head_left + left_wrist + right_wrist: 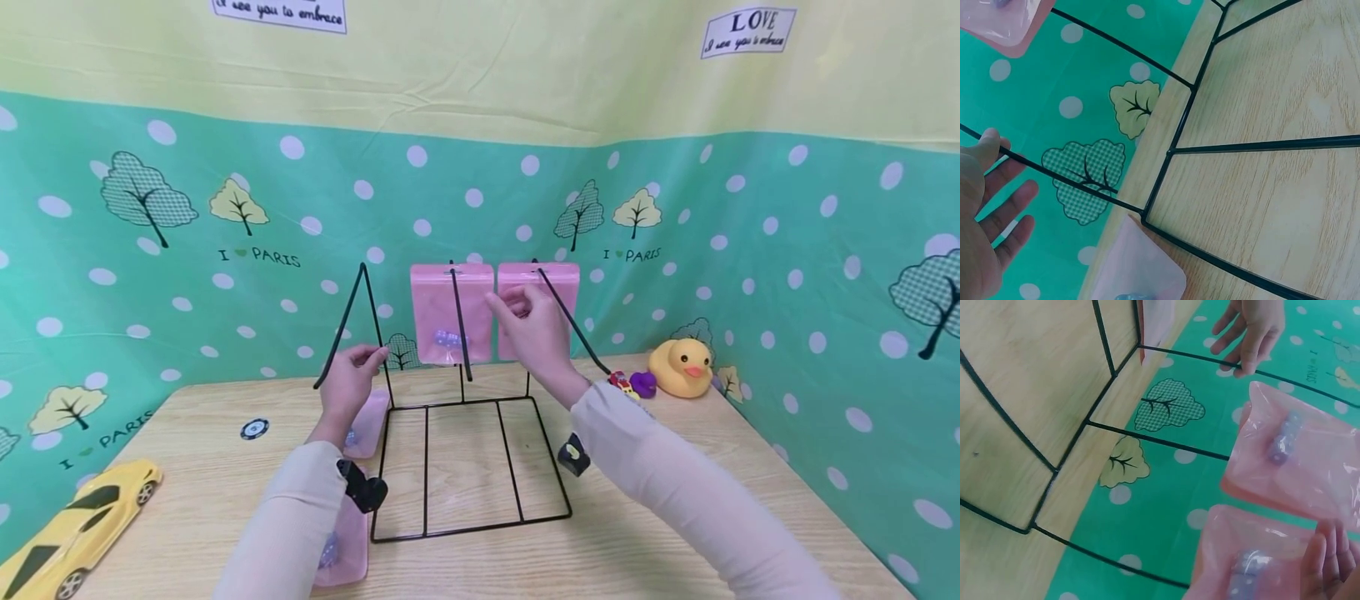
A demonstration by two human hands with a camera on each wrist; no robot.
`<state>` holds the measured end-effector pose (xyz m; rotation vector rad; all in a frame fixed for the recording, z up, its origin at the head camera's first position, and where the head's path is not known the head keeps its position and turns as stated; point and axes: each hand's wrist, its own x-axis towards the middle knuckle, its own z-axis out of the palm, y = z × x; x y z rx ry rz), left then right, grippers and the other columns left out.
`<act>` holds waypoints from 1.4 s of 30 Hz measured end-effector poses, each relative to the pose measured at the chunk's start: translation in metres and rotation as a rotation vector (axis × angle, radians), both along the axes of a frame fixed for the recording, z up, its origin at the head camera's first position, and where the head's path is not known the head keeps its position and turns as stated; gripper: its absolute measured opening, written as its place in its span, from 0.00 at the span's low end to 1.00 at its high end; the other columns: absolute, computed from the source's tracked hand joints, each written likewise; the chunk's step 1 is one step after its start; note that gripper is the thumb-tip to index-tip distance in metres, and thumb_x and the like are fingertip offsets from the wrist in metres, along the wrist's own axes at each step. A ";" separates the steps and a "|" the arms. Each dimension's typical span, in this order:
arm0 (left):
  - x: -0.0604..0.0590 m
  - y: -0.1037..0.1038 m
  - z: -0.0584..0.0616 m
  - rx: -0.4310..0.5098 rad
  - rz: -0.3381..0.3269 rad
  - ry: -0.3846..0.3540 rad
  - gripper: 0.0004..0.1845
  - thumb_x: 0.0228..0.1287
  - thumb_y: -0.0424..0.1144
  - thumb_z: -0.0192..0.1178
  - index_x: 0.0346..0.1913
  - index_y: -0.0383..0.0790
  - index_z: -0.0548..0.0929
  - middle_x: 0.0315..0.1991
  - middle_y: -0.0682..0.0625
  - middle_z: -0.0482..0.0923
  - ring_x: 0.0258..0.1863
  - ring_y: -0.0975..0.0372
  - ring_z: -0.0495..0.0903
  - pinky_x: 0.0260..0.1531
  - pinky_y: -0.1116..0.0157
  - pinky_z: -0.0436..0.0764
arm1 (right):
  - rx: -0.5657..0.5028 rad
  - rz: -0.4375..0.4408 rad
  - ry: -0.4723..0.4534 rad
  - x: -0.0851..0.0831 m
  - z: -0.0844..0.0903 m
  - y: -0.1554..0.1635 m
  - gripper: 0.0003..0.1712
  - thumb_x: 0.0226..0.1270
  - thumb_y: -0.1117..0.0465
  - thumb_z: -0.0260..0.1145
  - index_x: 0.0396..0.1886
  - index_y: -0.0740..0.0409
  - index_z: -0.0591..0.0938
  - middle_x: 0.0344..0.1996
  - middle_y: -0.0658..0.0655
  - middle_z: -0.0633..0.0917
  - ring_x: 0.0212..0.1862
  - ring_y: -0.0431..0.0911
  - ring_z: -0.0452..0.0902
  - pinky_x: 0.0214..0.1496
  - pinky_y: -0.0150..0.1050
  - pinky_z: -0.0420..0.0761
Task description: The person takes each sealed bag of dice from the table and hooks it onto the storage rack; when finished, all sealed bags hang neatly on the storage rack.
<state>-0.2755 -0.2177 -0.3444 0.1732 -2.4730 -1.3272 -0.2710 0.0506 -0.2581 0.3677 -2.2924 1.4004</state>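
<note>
While your left hand (351, 375) steadies the wire rack (457, 467) on the tabletop (675, 533) by pinching its leftmost prong, your right hand (534, 327) grips a pink pouch (558, 287) hanging on the rightmost prong.

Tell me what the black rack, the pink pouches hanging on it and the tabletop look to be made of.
Black rack: thin metal wire, probably with a matte black coating; the rods are slim, rigid and joined at crossings.
Pink pouches: soft translucent plastic film; glossy wrinkles show and small items are visible through them in the right wrist view.
Tabletop: pale wood or wood-look laminate, with visible grain; which one cannot be told.
</note>
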 end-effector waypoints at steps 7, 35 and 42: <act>-0.001 -0.001 -0.001 -0.006 0.012 0.004 0.19 0.78 0.48 0.57 0.57 0.36 0.85 0.51 0.38 0.85 0.49 0.48 0.82 0.49 0.51 0.78 | -0.084 0.227 -0.045 0.005 -0.013 0.022 0.16 0.73 0.52 0.68 0.49 0.59 0.83 0.39 0.56 0.83 0.41 0.48 0.78 0.45 0.39 0.78; 0.002 -0.001 0.000 -0.004 0.010 -0.004 0.20 0.77 0.49 0.57 0.57 0.36 0.85 0.50 0.38 0.85 0.48 0.49 0.82 0.46 0.51 0.78 | 0.082 0.215 -0.286 0.006 -0.092 0.089 0.21 0.67 0.53 0.74 0.54 0.59 0.86 0.47 0.54 0.87 0.45 0.47 0.81 0.43 0.39 0.83; 0.002 0.001 -0.001 0.005 -0.001 0.000 0.21 0.78 0.50 0.57 0.57 0.35 0.85 0.51 0.37 0.85 0.49 0.48 0.82 0.47 0.51 0.78 | 0.095 0.168 -0.311 -0.010 -0.113 0.096 0.19 0.67 0.56 0.74 0.53 0.59 0.87 0.43 0.55 0.88 0.42 0.47 0.82 0.42 0.41 0.83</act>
